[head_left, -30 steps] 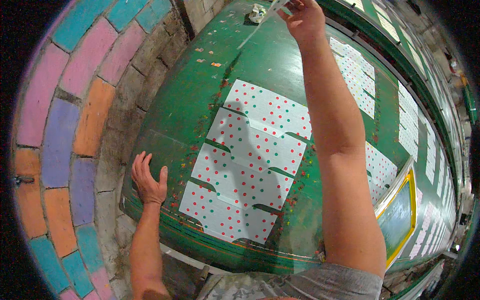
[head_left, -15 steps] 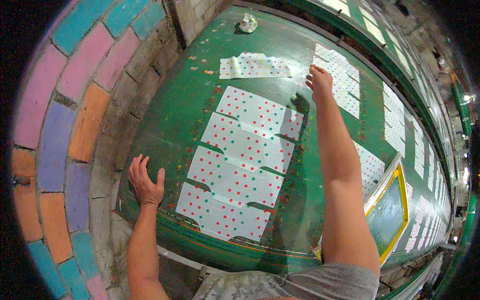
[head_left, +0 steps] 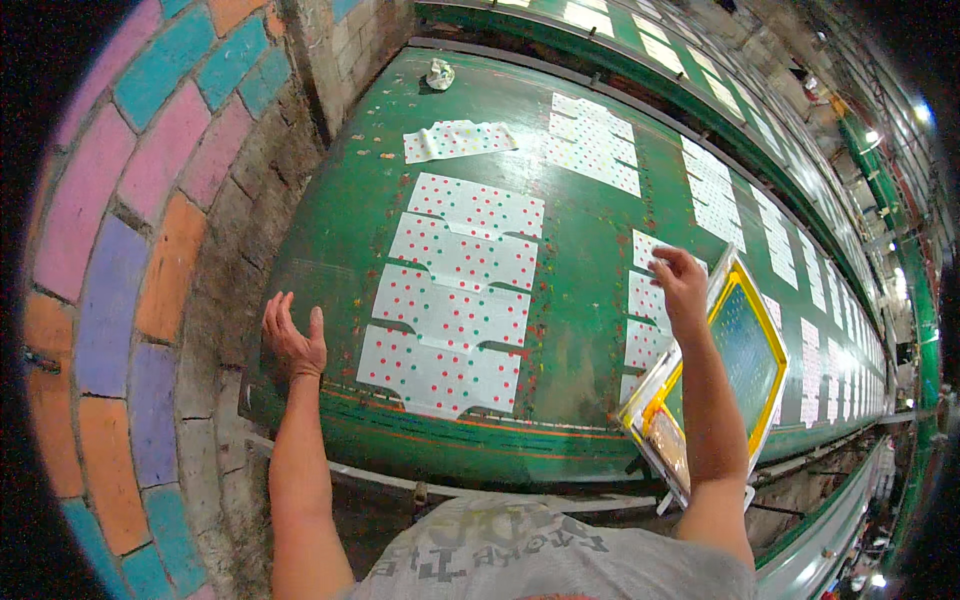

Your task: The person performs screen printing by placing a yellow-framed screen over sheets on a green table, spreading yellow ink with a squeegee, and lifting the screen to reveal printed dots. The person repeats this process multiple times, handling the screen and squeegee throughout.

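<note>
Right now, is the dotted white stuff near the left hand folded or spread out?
Spread out: the dotted white stuff lies in a column on the green table, dots showing.

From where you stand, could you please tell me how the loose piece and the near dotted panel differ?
The loose piece is a single short strip, while the near dotted panel is far larger, with four rows. The loose piece looks rippled toward its left end; the near dotted panel looks flat. The loose piece includes yellow dots; the near dotted panel shows red and green ones. Both are white and lie on the green table.
</note>
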The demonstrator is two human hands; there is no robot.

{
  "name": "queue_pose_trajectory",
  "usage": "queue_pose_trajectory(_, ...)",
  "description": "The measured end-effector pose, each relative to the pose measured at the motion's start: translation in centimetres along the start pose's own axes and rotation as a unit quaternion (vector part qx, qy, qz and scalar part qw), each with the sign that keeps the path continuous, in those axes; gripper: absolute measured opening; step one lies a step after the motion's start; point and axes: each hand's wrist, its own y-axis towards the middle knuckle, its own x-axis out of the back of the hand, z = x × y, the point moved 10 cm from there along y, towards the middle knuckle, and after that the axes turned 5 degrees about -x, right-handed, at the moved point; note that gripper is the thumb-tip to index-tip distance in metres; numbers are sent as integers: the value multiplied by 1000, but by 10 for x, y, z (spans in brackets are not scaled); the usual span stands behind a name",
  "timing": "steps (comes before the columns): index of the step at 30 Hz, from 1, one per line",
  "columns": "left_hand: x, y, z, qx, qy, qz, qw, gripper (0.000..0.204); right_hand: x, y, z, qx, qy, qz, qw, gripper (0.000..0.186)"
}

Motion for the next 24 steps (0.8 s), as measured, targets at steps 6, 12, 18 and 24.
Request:
queue_pose_trajectory(6, 10, -6, 22, 41, -107, -91, 989, 61, 91, -148, -39, -12, -101, -52, 993, 24)
queue_pose_trajectory(12, 4, -9, 33, 61, -138, -103, 983, 61, 134, -268, -57, -93, -128, -115, 981, 18)
queue_pose_trajectory(18, 7, -6, 44, 135, -143, -70, 978, 60, 61, -286, -14, 68, -100, -33, 992, 24)
queue_pose_trajectory(24, 47, -20, 34, 118, -174, 29, 977, 52, -33, -274, 31, 141, -88, 63, 984, 42)
